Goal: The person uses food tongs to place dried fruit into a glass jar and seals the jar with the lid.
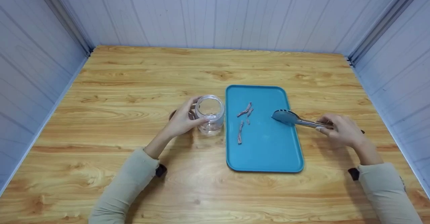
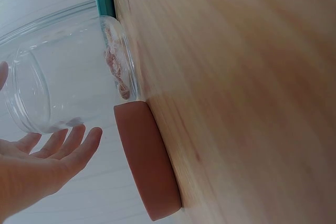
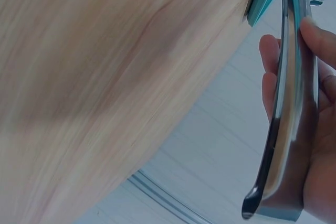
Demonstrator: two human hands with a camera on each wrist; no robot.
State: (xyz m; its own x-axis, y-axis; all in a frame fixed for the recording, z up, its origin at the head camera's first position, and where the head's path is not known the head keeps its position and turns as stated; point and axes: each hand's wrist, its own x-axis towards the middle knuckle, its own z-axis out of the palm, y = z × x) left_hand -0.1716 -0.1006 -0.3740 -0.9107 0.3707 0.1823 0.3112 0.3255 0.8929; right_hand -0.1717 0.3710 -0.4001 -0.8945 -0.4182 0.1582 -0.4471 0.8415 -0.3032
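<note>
My left hand (image 1: 183, 119) holds a clear jar (image 1: 210, 125) near its rim, the thumb on the near side and the fingers around the far left. The jar stands upright beside the tray, its mouth uncovered. Reddish-brown strips (image 2: 114, 61) lie at its bottom in the left wrist view. My right hand (image 1: 343, 130) grips metal tongs (image 3: 291, 108) by the handles, with the tong heads (image 1: 285, 116) over the right edge of a blue tray (image 1: 268, 157). Several dried reddish strips (image 1: 240, 132) lie on the tray's left half, apart from the tongs.
A round brown lid (image 2: 147, 161) rests on the wooden table (image 1: 134, 83) just left of the jar, partly behind my left hand in the head view. Pale panelled walls (image 1: 215, 15) close off the table's back and both sides.
</note>
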